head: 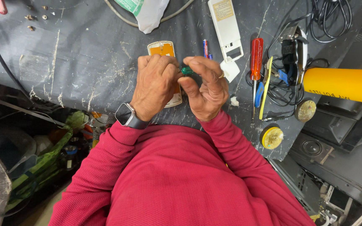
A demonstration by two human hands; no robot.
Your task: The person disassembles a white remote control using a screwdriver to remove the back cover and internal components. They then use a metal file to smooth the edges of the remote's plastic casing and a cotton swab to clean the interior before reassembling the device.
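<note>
Both forearms angle inward; the left hand (156, 86) is curled, the right hand (206, 90) pinches fingertips beside it.

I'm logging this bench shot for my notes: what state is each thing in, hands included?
left hand: closed, over the orange-and-white device
right hand: fingers pinched on the small green part
small green part: held between both hands, off the bench
orange-and-white device: flat on the bench, partly hidden
white cover: lying separately
red-handled screwdriver: lying unused
yellow cylinder: on its side
</note>
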